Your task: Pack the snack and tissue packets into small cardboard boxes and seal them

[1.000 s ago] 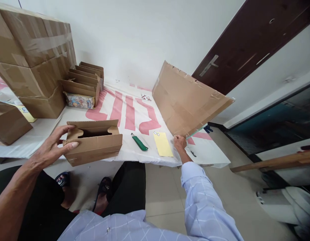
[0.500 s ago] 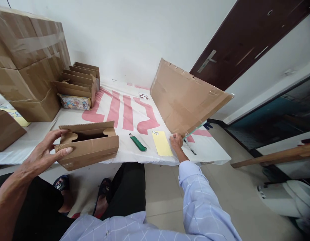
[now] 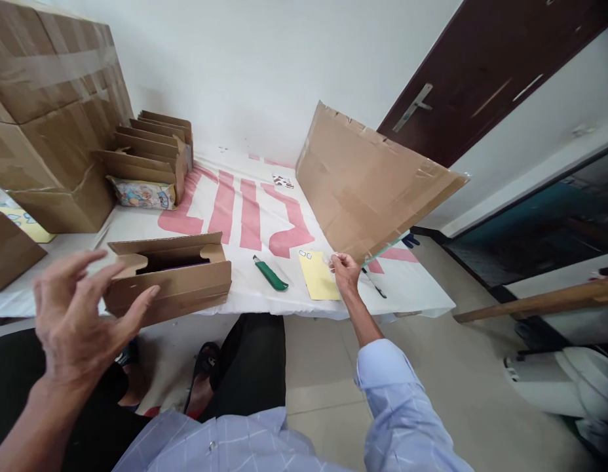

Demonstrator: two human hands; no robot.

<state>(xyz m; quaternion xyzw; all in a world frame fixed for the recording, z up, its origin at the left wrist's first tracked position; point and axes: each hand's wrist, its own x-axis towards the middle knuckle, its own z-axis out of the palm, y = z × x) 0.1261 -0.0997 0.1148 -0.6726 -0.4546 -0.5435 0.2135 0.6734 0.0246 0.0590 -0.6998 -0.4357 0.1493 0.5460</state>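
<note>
My left hand [image 3: 80, 314] is raised in front of the left end of a small open cardboard box [image 3: 171, 292]. Its fingers are spread and hold nothing. The box lies at the table's front edge, its top slot gaping and something dark purple just showing inside. Over a yellow card [image 3: 318, 278], my right hand [image 3: 346, 270] pinches a small clear piece of film [image 3: 328, 261], too small to make out fully. Between the box and the card lies a green utility knife [image 3: 271, 274]. A black pen [image 3: 375, 285] rests beside my right wrist.
A large cardboard sheet [image 3: 367, 187] stands tilted behind my right hand. Open boxes [image 3: 151, 144] with a printed packet [image 3: 144, 194] stand in a row at back left, beside stacked taped cartons [image 3: 53, 124]. A printed card [image 3: 283, 181] lies towards the wall.
My left hand has let go of the small box and lifted away, fingers spread. My right hand has drawn back slightly from the sheet's lower corner, with the clear film now visible in its fingertips.
</note>
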